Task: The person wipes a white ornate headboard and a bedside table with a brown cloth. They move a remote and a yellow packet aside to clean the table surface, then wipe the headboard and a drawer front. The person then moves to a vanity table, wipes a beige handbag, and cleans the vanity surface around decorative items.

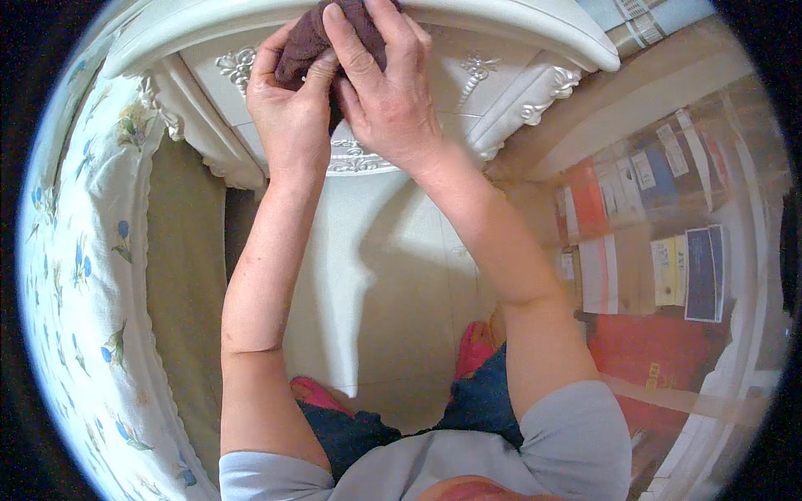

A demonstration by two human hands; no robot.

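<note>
A dark brown cloth, bunched up and towel-like, is between my two hands at the top of the view. My left hand grips its near left side, with the thumb pressed against the folds. My right hand lies over the cloth's right side, fingers bent around it. Whether the cloth wraps something is hidden; a tiny white spot shows by my left thumb. Both hands are at the front edge of a white cabinet with a curved top and carved silver ornaments.
A bed with a floral, ruffled cover runs along the left. At the right, a cabinet with transparent doors holds books and boxes and a red bag or box. My feet in pink slippers stand on the tiled floor.
</note>
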